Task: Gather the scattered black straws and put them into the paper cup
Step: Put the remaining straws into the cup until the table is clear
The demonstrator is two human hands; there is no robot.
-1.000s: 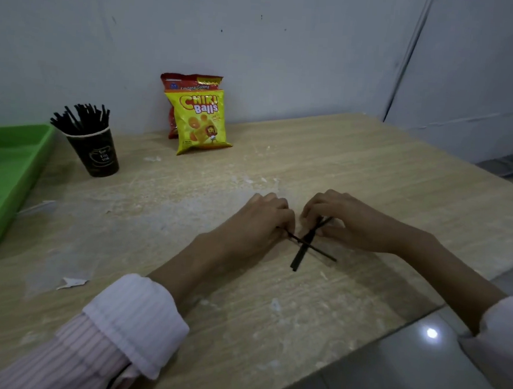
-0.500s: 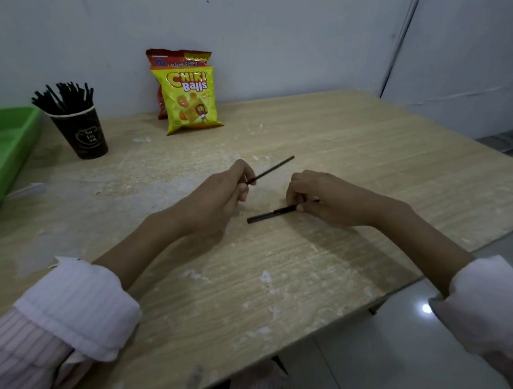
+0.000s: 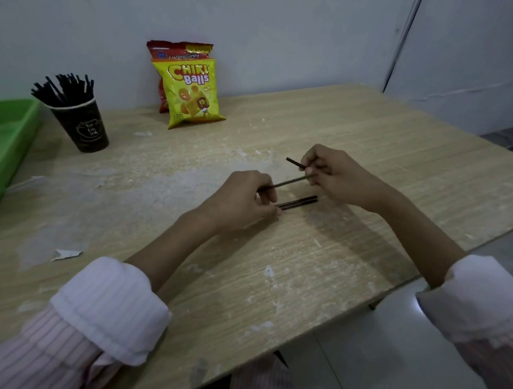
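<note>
Green tray (image 3: pixel 0 152) is seen at the left edge of the frame, resting on the table (image 3: pixel 374 135). Just right of it, in the upper left, a dark paper cup (image 3: pixel 82 126) is stood upright, and a fan of black straws (image 3: pixel 63 89) is held in it, their ends spread above the rim. A scrap of white paper (image 3: pixel 66 254) is seen lower left on the table. Further right, near the wall, a yellow snack bag (image 3: pixel 192 91) is propped upright with a red bag (image 3: pixel 174 50) partly hidden behind it.

At the middle of the frame the left hand (image 3: pixel 242 202) is curled with its fingers closed, and a thin straw (image 3: pixel 286 183) is pinched at its left end between the fingertips. The far end of this straw is met by the fingertips of the right hand (image 3: pixel 335 175), so that it is spanned between both hands above the table. Below it, a thicker dark pair of straws (image 3: pixel 298 202) is laid flat on the table, its left end touching or just beside the left fingers; whether it is gripped cannot be told. The right hand is closed too, and a short straw (image 3: pixel 295 162) is held in it, poking out toward the upper left. White cuffs are seen on both forearms at the bottom of the frame.
</note>
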